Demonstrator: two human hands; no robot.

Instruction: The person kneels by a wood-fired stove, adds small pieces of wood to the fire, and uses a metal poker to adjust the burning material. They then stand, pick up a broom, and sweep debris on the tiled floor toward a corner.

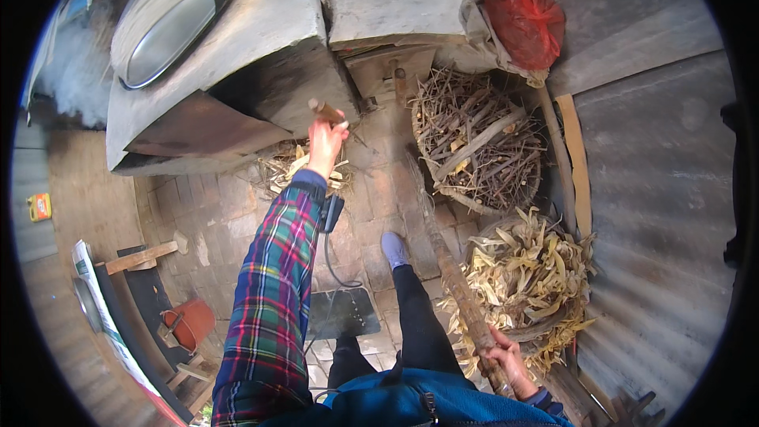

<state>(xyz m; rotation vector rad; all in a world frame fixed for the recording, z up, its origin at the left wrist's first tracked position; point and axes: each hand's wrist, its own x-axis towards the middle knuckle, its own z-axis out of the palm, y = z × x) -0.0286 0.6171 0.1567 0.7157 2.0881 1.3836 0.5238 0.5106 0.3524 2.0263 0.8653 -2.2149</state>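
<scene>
My left hand (325,145), at the end of a plaid sleeve, grips a short round wooden stick or handle (324,108) in front of the concrete stove (278,95). The far part of that piece is hidden by the hand. Low on my right side, my right hand (511,365) is wrapped around a long barked branch (456,279). It slants forward across the brick floor, past the corn husks (528,279) and towards the wicker basket of twigs (480,136). Below my left hand, dry husk scraps (293,169) lie by the stove's foot.
A rusty metal sheet (207,124) leans at the stove's dark opening. On the stove lies a shiny metal lid (178,41). A red plastic bag (525,18) sits beyond the basket, near the corrugated wall (658,201). An orange-red bucket (193,323) and boards stand at left.
</scene>
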